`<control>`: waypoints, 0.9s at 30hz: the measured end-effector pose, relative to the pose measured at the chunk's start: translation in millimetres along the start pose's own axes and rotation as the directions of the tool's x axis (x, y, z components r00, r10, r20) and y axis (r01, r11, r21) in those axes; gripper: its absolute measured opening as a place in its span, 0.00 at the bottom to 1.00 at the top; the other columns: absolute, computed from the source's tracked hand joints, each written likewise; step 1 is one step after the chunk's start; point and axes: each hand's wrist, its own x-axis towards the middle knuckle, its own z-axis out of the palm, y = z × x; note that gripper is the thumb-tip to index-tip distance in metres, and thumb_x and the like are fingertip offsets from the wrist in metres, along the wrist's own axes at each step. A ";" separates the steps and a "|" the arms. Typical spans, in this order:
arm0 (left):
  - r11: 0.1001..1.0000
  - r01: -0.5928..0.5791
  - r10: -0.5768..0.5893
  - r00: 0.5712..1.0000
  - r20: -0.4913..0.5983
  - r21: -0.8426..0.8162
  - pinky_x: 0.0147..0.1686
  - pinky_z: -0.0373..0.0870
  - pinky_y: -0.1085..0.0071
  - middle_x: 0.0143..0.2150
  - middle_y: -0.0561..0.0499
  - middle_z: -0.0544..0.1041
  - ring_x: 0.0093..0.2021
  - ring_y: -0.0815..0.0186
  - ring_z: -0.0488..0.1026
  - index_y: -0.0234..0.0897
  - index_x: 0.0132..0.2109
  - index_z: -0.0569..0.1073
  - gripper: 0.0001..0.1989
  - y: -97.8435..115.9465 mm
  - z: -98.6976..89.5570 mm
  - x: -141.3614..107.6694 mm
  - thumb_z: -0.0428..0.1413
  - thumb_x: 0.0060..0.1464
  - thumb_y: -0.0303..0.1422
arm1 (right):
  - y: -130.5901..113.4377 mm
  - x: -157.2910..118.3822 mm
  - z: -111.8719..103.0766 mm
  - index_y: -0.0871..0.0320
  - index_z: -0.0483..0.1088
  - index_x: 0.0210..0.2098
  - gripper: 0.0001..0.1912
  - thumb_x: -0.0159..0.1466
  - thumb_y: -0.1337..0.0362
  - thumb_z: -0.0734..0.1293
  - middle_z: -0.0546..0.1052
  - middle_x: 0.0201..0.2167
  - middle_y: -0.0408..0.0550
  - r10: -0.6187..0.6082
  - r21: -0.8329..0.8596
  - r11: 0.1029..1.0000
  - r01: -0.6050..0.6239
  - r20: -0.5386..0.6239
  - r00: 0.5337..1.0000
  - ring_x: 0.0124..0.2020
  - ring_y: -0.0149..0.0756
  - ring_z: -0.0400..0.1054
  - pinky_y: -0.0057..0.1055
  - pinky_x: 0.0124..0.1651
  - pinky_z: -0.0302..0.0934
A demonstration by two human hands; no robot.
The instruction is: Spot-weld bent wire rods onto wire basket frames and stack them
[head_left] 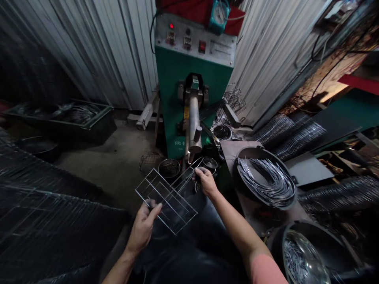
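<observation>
A flat rectangular grid of welded steel wire (167,199) lies tilted in front of me, held between my two hands. My left hand (143,225) grips its near left edge, with the fingers curled around the wire. My right hand (206,182) closes on the wire ends at the grid's far right corner. That corner sits just below the lower electrode of a green spot-welding machine (189,106). Neither hand touches the machine.
A black round tub of bent wire pieces (265,179) stands on a metal bench to the right, with another tub (299,252) below it. Stacked wire mesh (44,209) fills the left foreground. Small black pots (168,169) sit at the machine's base, and corrugated metal sheeting (275,59) lines the walls.
</observation>
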 end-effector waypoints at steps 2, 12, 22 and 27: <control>1.000 0.000 0.000 1.000 -0.003 -0.007 0.31 0.65 0.71 0.23 0.57 0.62 0.26 0.69 0.64 0.38 0.31 0.63 0.19 -1.2 0.2 -2.2 0.63 0.40 0.44 | 0.2 -1.2 -0.7 0.59 0.65 0.22 0.20 0.47 0.49 0.72 0.67 0.19 0.40 0.010 0.003 1.000 -0.010 -0.006 1.000 0.19 0.26 0.60 0.24 0.23 0.57; 1.000 -0.012 0.012 1.000 -0.015 -0.018 0.32 0.65 0.72 0.24 0.57 0.63 0.27 0.70 0.64 0.38 0.31 0.64 0.20 3.5 9.0 1.5 0.63 0.39 0.45 | 0.7 5.8 -0.1 0.59 0.66 0.23 0.17 0.50 0.52 0.70 0.66 0.19 0.39 -0.049 0.028 0.998 0.050 -0.025 0.998 0.19 0.25 0.60 0.23 0.23 0.57; 0.996 0.051 -0.054 0.997 -0.047 -0.067 0.26 0.61 0.74 0.24 0.57 0.65 0.26 0.70 0.65 0.37 0.31 0.63 0.24 25.0 19.1 0.5 0.65 0.34 0.46 | -2.3 16.8 6.0 0.60 0.65 0.24 0.19 0.47 0.52 0.72 0.68 0.19 0.40 0.015 0.076 0.997 -0.011 -0.056 0.998 0.18 0.26 0.62 0.23 0.22 0.58; 0.996 -0.012 0.006 0.998 -0.068 -0.091 0.28 0.62 0.75 0.25 0.57 0.65 0.28 0.71 0.64 0.37 0.32 0.63 0.23 13.7 19.3 2.0 0.65 0.37 0.45 | -8.9 -4.2 -4.7 0.60 0.68 0.27 0.22 0.46 0.47 0.72 0.70 0.22 0.42 0.062 -0.022 0.998 -0.062 -0.007 0.998 0.22 0.27 0.64 0.26 0.27 0.60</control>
